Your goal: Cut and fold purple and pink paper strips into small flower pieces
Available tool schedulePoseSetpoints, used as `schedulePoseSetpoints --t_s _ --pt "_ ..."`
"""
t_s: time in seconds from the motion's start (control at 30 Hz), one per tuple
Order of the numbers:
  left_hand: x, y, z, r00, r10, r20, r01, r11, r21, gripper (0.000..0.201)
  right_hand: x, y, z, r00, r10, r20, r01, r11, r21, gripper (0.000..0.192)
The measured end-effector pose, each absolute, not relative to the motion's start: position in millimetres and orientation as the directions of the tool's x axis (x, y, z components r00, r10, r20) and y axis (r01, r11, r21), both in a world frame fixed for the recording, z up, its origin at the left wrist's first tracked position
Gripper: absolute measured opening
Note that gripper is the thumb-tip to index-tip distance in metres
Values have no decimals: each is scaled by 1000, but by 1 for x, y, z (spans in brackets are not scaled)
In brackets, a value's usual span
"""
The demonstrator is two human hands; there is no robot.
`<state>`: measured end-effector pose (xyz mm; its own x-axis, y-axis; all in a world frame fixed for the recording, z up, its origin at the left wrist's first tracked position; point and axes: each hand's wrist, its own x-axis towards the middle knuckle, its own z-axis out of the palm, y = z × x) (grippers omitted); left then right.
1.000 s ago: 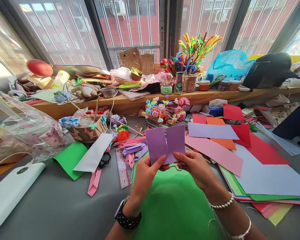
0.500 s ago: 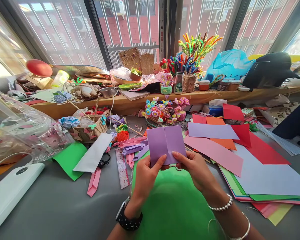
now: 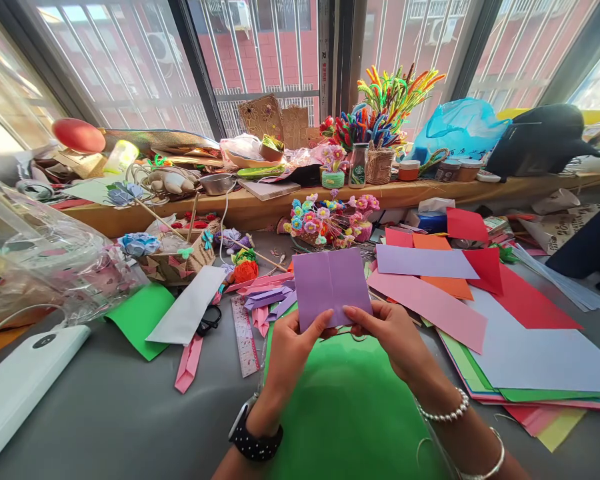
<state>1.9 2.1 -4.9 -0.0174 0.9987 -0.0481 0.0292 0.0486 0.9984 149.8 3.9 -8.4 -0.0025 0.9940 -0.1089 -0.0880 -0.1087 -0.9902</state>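
A purple sheet of paper (image 3: 333, 283) with a crease down its middle is held up over a green mat (image 3: 353, 407). My left hand (image 3: 293, 347) grips its lower left edge, thumb on the front and fingers behind. At the lower right edge my right hand (image 3: 393, 337) pinches it the same way, its thumb close to the crease. Folded purple paper strips (image 3: 273, 298) lie just left of the sheet, near a ruler (image 3: 245, 337). The fingers behind the paper are mostly hidden.
Coloured paper sheets (image 3: 545, 357) are stacked on the right. Black-handled scissors (image 3: 210, 320), a white folded paper (image 3: 187, 307), a green sheet (image 3: 143, 323) and a white power bank (image 3: 30, 390) lie left. Crocheted flowers (image 3: 325, 220) stand behind the hands, below a cluttered sill.
The purple paper has been opened flatter, and its two halves now lie nearly in one plane. Both hands keep their grip and have barely moved.
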Motion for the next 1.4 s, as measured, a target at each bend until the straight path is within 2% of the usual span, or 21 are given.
schedulePoseSetpoints --t_s 0.13,0.4,0.73,0.87,1.07,1.17,1.27,1.4 --pt "2 1 -3 11 998 -62 40 62 997 20 148 4 -8 13 995 -99 -95 -97 -991 27" --pt "6 -1 -6 -41 999 -28 31 30 999 20 146 4 -11 -33 988 -153 -265 -157 -952 26" --pt "1 3 -9 -21 999 -49 2 49 999 20 149 3 -4 -53 989 -136 -158 -142 -977 25" --pt "3 3 -9 -15 998 -65 -6 65 998 21 146 4 -8 -59 986 -155 -234 -164 -958 26" --pt "2 2 -6 -87 994 -62 16 64 998 20 144 9 -18 -121 959 -256 -368 -283 -886 26" --pt "-1 4 -7 -138 988 -74 -1 75 997 21 144 12 -21 -77 971 -227 -336 -240 -911 27" --pt "-5 8 -9 -100 989 -105 7 106 994 23 146 14 -20 -29 985 -173 -259 -174 -950 30" --pt "-12 15 -10 -1 987 -162 37 161 986 28 156 12 -11 136 990 -32 -44 -26 -999 35"
